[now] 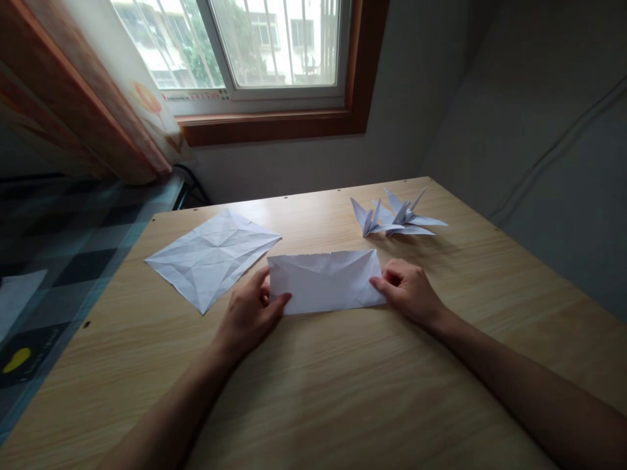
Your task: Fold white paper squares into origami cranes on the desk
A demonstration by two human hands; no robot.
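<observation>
A white sheet of paper (326, 281), folded into a long rectangle with faint creases, is held just over the wooden table. My left hand (252, 307) pinches its left end, thumb on the near face and fingers behind. At the opposite end, my right hand (406, 287) grips the edge between thumb and curled fingers. Left of the folded paper lies a creased square sheet (215, 254), opened flat with its corners pointing outward. Beyond my right hand stand folded paper cranes (401, 219), close together with wings spread.
The wooden table (343, 385) fills the foreground. To the left is a surface with a dark checked cloth (73, 222), and an orange curtain (83, 85) hangs above it. A barred window (284, 46) is behind the table, with a grey wall (553, 150) on the right.
</observation>
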